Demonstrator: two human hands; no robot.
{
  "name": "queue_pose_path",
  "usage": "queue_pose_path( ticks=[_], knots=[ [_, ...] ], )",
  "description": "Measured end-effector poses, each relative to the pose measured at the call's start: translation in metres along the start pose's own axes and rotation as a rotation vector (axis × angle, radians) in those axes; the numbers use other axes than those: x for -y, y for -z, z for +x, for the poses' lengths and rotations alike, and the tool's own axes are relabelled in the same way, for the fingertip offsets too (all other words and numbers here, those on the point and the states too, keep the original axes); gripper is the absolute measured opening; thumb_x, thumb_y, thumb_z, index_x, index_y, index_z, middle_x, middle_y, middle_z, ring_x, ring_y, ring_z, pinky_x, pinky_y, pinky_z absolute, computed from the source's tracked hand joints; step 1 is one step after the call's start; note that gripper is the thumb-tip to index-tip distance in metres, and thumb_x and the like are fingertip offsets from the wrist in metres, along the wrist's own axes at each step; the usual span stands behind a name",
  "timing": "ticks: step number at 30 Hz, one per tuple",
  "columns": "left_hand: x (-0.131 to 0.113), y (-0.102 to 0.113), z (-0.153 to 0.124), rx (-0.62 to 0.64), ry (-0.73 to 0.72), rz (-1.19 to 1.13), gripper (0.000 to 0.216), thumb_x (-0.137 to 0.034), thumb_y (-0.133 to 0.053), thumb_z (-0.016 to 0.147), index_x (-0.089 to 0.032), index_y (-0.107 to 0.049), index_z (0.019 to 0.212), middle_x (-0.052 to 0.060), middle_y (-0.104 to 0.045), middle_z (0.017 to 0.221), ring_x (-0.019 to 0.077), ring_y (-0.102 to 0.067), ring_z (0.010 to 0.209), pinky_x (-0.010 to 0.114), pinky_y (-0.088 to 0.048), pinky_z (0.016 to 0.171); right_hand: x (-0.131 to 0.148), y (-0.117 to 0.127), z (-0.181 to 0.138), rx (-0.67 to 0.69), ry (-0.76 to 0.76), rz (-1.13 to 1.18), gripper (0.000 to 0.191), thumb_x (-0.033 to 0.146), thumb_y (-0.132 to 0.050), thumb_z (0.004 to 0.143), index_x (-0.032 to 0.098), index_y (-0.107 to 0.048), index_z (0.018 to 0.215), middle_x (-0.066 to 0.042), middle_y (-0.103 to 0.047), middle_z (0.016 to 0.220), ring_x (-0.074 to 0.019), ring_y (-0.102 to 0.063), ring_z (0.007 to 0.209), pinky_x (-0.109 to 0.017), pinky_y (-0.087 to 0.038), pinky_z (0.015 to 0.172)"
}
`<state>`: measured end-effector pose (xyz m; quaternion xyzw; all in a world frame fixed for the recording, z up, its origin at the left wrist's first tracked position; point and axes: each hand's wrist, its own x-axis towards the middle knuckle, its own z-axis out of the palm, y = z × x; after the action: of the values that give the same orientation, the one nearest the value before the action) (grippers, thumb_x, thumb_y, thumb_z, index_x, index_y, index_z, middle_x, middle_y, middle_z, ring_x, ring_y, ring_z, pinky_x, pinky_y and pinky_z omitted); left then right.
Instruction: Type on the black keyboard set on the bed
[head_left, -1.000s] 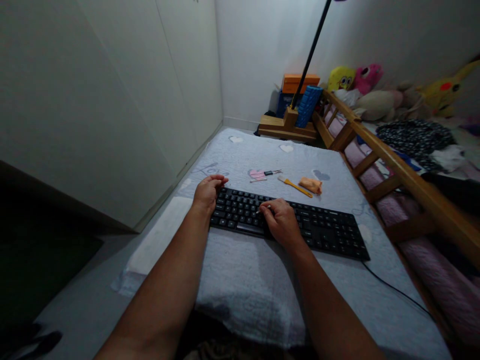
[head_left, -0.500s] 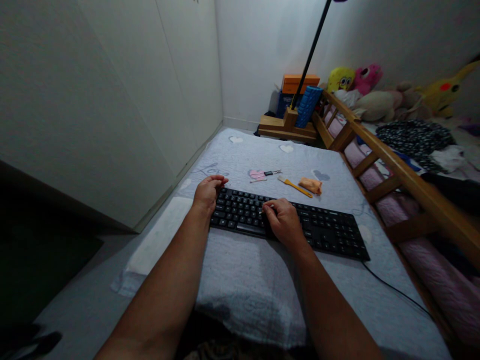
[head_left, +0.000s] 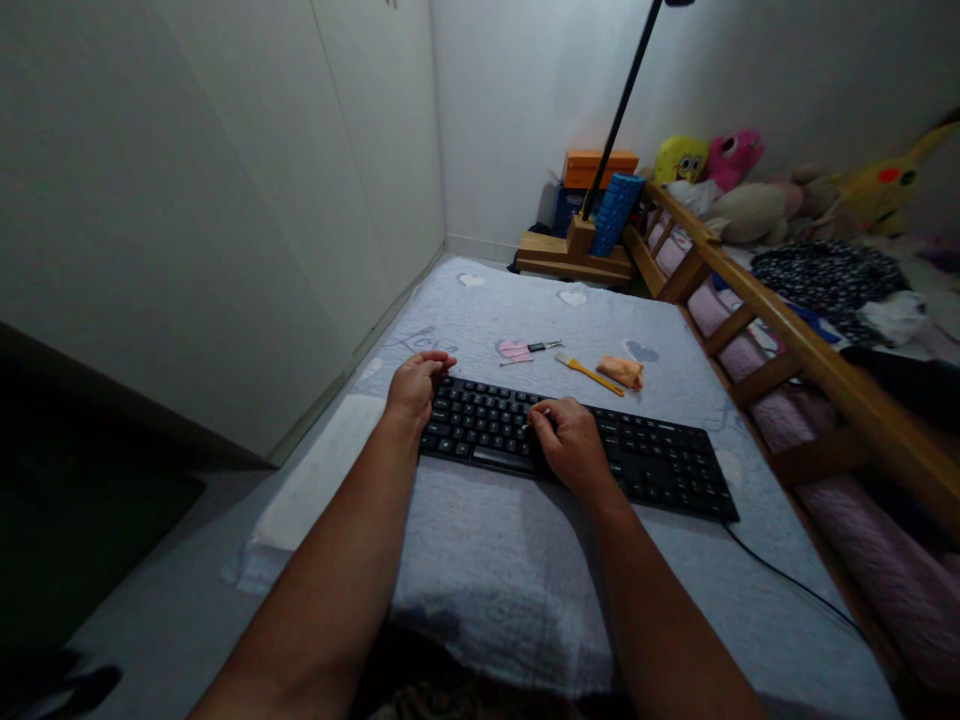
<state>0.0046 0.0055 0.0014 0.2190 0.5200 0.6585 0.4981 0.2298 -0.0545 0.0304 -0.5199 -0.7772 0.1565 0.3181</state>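
Note:
A black keyboard (head_left: 645,455) lies across a light blue-grey blanket (head_left: 487,560). My left hand (head_left: 414,385) curls its fingers over the keyboard's far left corner and holds it. My right hand (head_left: 571,442) rests closed on the middle keys, pinching a thin white stick (head_left: 535,421) whose tip pokes out to the left against the keys. Beyond the keyboard lie a small pink-and-black tool (head_left: 525,348), a yellow-handled brush (head_left: 591,374) and a folded orange cloth (head_left: 622,371).
A white wall runs along the left. A wooden bed rail (head_left: 772,315) borders the right, with plush toys (head_left: 709,160) and clothes behind it. A black pole (head_left: 622,110) rises from a wooden step at the back. The keyboard's cable (head_left: 787,575) trails to the right.
My right hand has crept a little to the right along the keys with the stick. My left hand and the keyboard stay put.

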Motion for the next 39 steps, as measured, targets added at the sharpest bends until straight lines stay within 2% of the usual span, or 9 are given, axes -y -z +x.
queue_pose_path(
  ticks=[39],
  knots=[
    [-0.0015, -0.0012, -0.0013, -0.010, 0.009, 0.005, 0.015, -0.007, -0.054, 0.060, -0.015, -0.060, 0.071, 0.003, -0.066, 0.070, 0.0124, -0.060, 0.069, 0.026, -0.045, 0.074, 0.0017, -0.0011, -0.0005, -0.002, 0.015, 0.039, 0.017, 0.019, -0.050, 0.084, 0.019, -0.066, 0.078, -0.005, -0.066, 0.077, -0.0205, -0.058, 0.081, -0.032, -0.041, 0.076]
  ],
)
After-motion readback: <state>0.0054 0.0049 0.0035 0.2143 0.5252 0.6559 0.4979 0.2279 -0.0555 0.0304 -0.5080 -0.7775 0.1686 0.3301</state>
